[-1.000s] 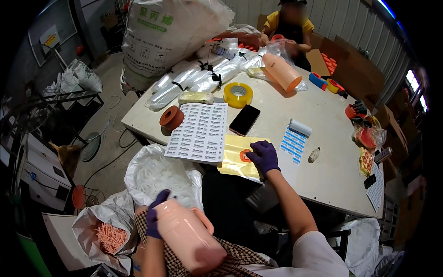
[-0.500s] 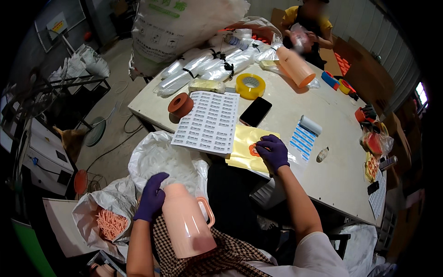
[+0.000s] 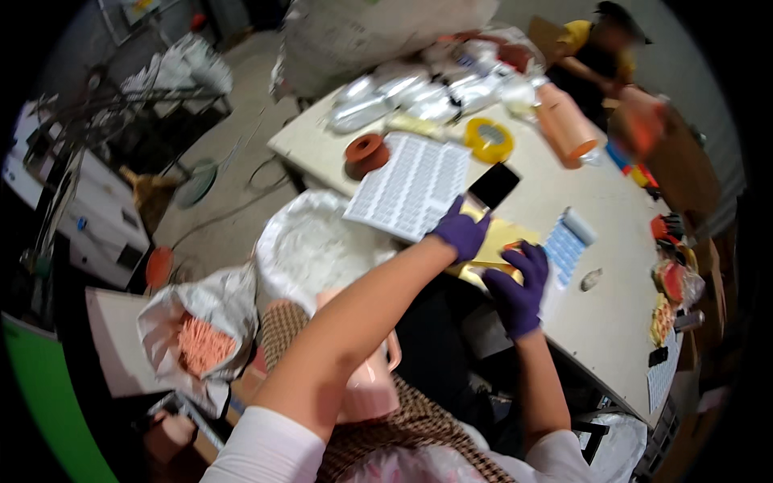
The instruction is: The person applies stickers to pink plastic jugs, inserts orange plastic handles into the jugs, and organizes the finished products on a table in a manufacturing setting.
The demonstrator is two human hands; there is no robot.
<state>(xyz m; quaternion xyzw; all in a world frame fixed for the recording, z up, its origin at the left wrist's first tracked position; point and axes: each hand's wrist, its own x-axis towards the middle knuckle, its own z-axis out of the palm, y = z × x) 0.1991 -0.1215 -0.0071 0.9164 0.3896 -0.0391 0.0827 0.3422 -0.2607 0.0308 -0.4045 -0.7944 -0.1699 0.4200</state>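
Note:
My left hand [image 3: 463, 233], in a purple glove, rests on the left edge of a yellow sheet [image 3: 514, 231], fingers stretched out. My right hand [image 3: 522, 291], also gloved in purple, is curled at the sheet's near right part, its thumb and fingers around the edge. A small orange sticker [image 3: 510, 246] shows at its fingertips; motion blur hides the exact grip. On my lap lies a glossy pink jug [image 3: 372, 390] with a loop handle, partly covered by my left forearm. A white sheet of printed labels [image 3: 415, 181] lies left of the yellow one.
Beyond lie a black phone [image 3: 494, 185], a yellow tape roll [image 3: 488, 140], a brown roll [image 3: 366, 153] and an orange jug body [image 3: 566, 121]. Right is a blue-and-white label strip [image 3: 568, 241]. Sacks [image 3: 274, 241] stand left of the table [image 3: 620, 322]. A co-worker [image 3: 600, 64] is at the back right.
My left hand has left the pink jug on my lap and reached across to the yellow sheet. My right hand stays by the sticker. The view has shifted and blurred.

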